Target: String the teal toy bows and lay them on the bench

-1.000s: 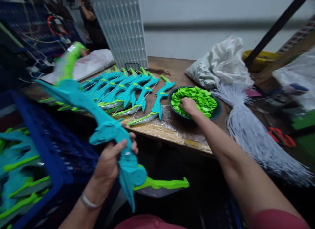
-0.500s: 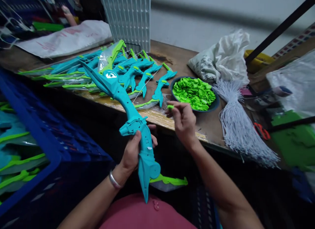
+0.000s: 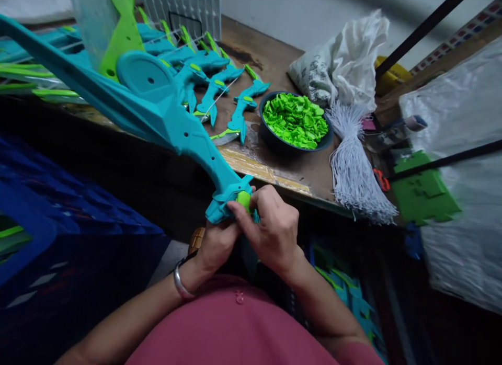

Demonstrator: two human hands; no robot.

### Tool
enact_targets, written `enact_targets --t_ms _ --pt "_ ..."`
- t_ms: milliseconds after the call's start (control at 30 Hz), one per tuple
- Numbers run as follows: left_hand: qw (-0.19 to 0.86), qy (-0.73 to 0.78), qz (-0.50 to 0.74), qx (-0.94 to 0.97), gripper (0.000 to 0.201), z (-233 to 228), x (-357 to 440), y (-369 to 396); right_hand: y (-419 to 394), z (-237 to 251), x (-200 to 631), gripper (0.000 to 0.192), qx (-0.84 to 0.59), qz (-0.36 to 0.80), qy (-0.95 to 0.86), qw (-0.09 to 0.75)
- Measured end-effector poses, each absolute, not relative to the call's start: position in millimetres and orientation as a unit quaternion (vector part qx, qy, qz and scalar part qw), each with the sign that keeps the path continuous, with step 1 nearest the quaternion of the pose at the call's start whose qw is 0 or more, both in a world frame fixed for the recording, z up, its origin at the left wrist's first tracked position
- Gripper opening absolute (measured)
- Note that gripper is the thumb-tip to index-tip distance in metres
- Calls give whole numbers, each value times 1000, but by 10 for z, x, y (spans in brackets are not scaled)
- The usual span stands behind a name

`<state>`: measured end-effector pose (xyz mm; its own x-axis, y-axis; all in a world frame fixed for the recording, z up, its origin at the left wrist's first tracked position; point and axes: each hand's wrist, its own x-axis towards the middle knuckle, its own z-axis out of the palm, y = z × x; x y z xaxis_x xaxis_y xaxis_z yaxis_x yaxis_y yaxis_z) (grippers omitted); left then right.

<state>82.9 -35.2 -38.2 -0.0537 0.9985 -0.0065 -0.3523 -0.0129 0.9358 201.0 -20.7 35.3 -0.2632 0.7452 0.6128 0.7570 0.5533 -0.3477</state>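
Note:
A turquoise plastic toy bow [image 3: 184, 128] slants from the upper left down to my hands, with a bright green limb [image 3: 123, 43] at its upper end. My left hand [image 3: 218, 243] is closed around the bow's grip from below, its fingers partly hidden. At the same grip, a small bright green plastic piece [image 3: 243, 200] lies against the bow's recessed middle. My right hand [image 3: 273, 226] is closed on this piece, its thumb pressing at the edge. Whether the piece sits fully in the recess, I cannot tell. The bow's lower end is hidden behind my hands.
Several similar bows [image 3: 241, 111] lie on the worktable [image 3: 274, 56]. A dark bowl [image 3: 262, 128] holds many green pieces, beside a bundle of white cords [image 3: 349, 166] and a white sack [image 3: 353, 61]. A blue crate [image 3: 98, 239] stands at left; more bows lie low at right.
My right hand has brought the green piece from beside the bowl down to the bow's grip. The bow has turned, its upper end swinging left and closer to me. The view has shifted.

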Motion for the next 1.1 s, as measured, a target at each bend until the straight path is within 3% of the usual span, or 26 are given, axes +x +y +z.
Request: enact_targets --t_ms 133,267,367,500,633,733,867,1100 --pt "591 394 568 416 19 -397 858 -466 -386 397 2026 37 -509 -8 -807 300" --pt "619 388 564 384 19 -424 892 -476 -386 389 2091 19 -446 6 -831 332" --pt "624 397 561 372 25 -439 870 -463 -299 434 2208 8 -343 8 -887 309" --pt "627 394 555 379 36 -425 813 -453 -145 627 2389 28 -247 26 -951 182" --pt "666 322 544 397 31 -490 791 -468 10 829 2467 32 -183 -46 -978 90" --pt "702 237 543 394 28 -570 779 -495 73 872 2481 27 -168 -46 -979 103" --pt "712 228 535 395 44 -597 734 -521 45 772 2507 18 -219 7 -961 168" --pt "724 228 524 386 48 -456 706 -502 -63 622 2522 23 -259 27 -936 238"
